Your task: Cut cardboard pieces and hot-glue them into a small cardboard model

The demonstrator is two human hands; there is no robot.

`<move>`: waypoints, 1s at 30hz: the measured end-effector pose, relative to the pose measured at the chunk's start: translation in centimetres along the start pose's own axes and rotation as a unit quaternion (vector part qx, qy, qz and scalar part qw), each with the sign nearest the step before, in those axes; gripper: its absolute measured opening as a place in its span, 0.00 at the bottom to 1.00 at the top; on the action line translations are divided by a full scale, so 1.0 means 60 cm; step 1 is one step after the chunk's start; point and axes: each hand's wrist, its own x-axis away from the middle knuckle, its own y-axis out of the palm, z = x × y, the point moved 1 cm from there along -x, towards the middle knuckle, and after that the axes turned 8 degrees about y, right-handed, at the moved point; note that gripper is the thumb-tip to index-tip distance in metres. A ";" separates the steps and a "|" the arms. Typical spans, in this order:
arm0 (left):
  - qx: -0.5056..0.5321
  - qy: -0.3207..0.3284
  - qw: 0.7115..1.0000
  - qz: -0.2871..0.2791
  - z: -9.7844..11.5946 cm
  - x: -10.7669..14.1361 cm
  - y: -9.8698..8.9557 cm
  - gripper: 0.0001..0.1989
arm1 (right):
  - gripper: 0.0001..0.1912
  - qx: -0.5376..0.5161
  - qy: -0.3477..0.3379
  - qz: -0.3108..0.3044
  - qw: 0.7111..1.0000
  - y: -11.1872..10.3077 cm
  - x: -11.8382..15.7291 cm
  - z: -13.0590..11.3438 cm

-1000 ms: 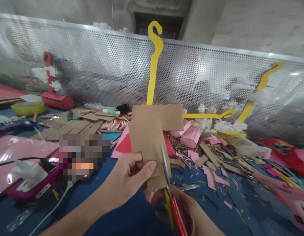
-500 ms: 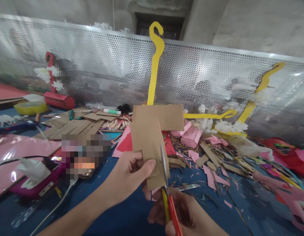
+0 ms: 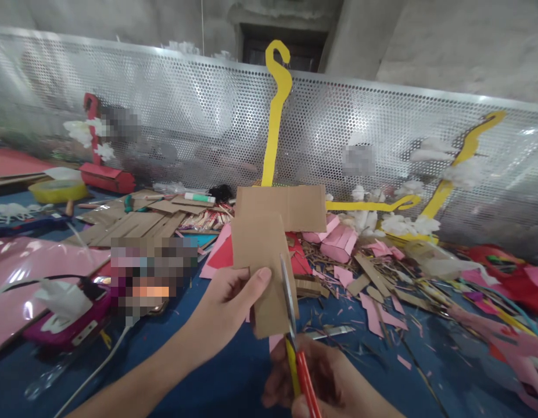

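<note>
My left hand [image 3: 234,302] pinches the lower left part of a brown cardboard piece [image 3: 261,244], its thumb on the front face. Scissors [image 3: 304,377] with red and yellow handles are held in my right hand [image 3: 334,371] at the bottom centre. One scissor blade lies over the front of the cardboard along its right side; the other blade is hidden. Behind the held piece stands a wide cardboard strip [image 3: 301,208], with a tall yellow hook shape [image 3: 274,116] rising at its back.
Cardboard strips [image 3: 133,229] and a yellow tape roll [image 3: 58,190] lie at the left, near a purple power strip [image 3: 72,319]. Pink and brown scraps [image 3: 373,313] spread over the blue table at the right. A perforated metal panel [image 3: 199,116] stands behind.
My left thumb has shifted slightly up and left on the cardboard. The scissor blade's tip sits slightly farther left over the piece.
</note>
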 end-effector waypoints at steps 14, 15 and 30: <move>-0.029 0.015 0.999 0.012 0.000 0.002 0.001 0.26 | 0.33 -0.029 -0.024 -0.015 0.999 0.005 -0.025 0.017; -0.031 0.015 0.999 0.014 0.002 0.002 0.001 0.26 | 0.32 -0.029 -0.024 -0.012 0.999 0.009 -0.021 0.011; 0.022 -0.008 0.997 -0.074 0.014 0.028 0.022 0.24 | 0.49 0.038 -0.070 0.039 0.996 -0.004 -0.008 -0.001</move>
